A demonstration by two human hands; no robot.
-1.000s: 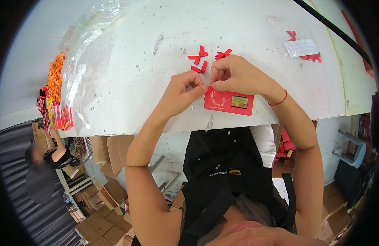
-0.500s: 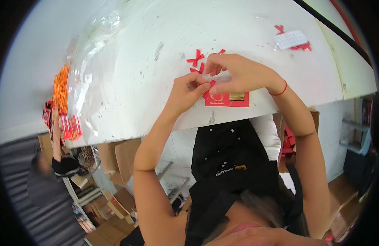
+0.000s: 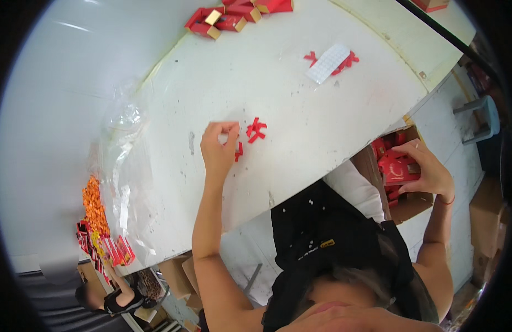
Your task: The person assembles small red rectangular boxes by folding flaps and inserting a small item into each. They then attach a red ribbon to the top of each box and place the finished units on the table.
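Observation:
My left hand [image 3: 216, 145] is over the white table, thumb and forefinger pinched on a small red ribbon bow, mostly hidden by the fingers. Right beside it lie another bow [image 3: 239, 152] and a little group of red ribbon bows [image 3: 256, 130]. Off to the right, beyond the table edge, my right hand [image 3: 430, 171] grips a flat red box [image 3: 399, 169]. That box is at the mouth of an open cardboard carton [image 3: 412, 206], which holds several more red boxes.
Red and gold boxes [image 3: 231, 22] are heaped at the table's far side. A white sheet [image 3: 329, 62] covers more red bows. On the left are clear plastic film [image 3: 123, 166], orange wrapped pieces [image 3: 94, 205] and a co-worker's arm [image 3: 120, 282]. A blue stool [image 3: 485, 119] stands at right.
My hands have come apart. The red box has left the table with my right hand and is now at the carton; my left hand stays by the bows. The view has turned.

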